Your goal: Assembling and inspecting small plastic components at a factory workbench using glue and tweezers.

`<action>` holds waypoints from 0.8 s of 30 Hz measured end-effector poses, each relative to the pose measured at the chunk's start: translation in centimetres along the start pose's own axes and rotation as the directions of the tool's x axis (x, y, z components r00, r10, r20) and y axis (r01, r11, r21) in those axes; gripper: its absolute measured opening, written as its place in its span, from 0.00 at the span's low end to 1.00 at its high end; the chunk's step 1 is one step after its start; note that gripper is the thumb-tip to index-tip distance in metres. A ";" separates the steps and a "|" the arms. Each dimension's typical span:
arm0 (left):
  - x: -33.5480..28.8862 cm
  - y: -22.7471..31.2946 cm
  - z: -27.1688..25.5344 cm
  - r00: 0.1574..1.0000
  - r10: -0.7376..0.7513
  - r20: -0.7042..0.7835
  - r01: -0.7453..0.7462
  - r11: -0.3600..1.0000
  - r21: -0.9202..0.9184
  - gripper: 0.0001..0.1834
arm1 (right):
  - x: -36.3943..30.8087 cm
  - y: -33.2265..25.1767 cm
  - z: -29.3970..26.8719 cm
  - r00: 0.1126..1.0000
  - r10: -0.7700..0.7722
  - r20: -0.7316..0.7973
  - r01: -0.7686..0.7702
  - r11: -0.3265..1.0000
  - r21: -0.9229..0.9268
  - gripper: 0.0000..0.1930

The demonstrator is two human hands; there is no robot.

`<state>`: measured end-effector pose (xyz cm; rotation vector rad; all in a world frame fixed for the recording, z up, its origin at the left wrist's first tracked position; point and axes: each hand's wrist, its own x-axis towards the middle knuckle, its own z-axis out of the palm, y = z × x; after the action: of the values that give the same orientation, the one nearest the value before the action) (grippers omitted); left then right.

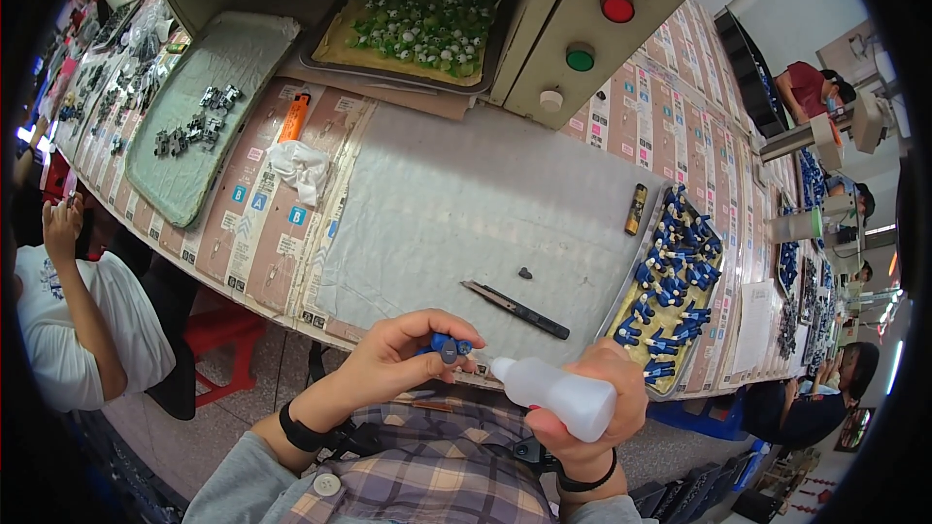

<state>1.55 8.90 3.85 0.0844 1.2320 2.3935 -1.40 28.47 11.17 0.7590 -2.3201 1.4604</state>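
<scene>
My left hand (393,354) pinches a small blue figurine part (449,347) between thumb and fingers, just over the table's front edge. In my right hand (614,383) is a translucent white squeeze bottle (558,393), tilted so its nozzle points left toward the part. The nozzle's very tip is hard to make out against my fingers. Beyond my hands, a black utility knife (515,310) and a small dark piece (525,273) lie on the grey sheet (427,204). At the right, a tray (670,383) holds many small blue-and-white figurines (670,262).
A beige machine housing (544,58) with red and green buttons stands at the back, a tray of green-and-white pieces (417,19) inside. Left are a tray of dark parts (209,136), an orange knife (294,116) and a white cloth (301,170). A person (87,320) sits at left.
</scene>
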 end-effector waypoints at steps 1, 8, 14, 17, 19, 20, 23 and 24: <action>0.0 0.0 0.0 1.000 -0.008 -0.008 0.008 1.000 0.006 0.15 | 0.0 0.0 0.0 1.000 -0.004 -0.007 0.004 1.000 -0.003 0.26; 0.0 0.1 0.6 0.994 -0.001 -0.112 0.000 1.000 -0.015 0.11 | 0.4 -0.1 -0.1 0.997 -0.031 0.076 0.037 0.997 -0.075 0.26; -0.1 -0.2 0.0 0.998 -0.030 -0.058 0.028 0.999 -0.040 0.13 | 0.2 0.3 -0.2 0.860 0.219 -0.462 -0.206 0.975 0.078 0.29; 0.3 -0.1 0.4 0.990 -0.054 -0.133 0.048 0.998 -0.046 0.10 | 2.0 3.3 -1.8 0.771 0.323 -0.549 -0.259 0.947 0.192 0.14; 0.1 -0.2 0.1 0.992 -0.043 -0.117 0.037 0.998 -0.057 0.11 | 4.4 5.5 -1.8 0.820 0.455 -0.346 -0.342 0.876 0.341 0.12; 0.0 -0.4 -0.3 0.993 -0.038 -0.116 0.031 0.997 -0.068 0.12 | 5.3 7.5 -1.2 0.801 0.486 -0.349 -0.380 0.864 0.330 0.13; -0.3 -0.1 0.1 0.993 -0.008 -0.122 0.001 0.998 -0.056 0.12 | 7.2 14.3 -0.9 0.787 0.557 -0.266 -0.467 0.819 0.332 0.14; -0.3 -0.1 0.1 0.990 0.016 -0.137 -0.023 0.999 -0.045 0.11 | 7.9 16.0 -0.5 0.794 0.542 -0.274 -0.463 0.832 0.304 0.15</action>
<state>1.85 8.91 3.92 -0.0836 1.2394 2.4786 -17.13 32.29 3.54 -0.1199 -2.1846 1.9135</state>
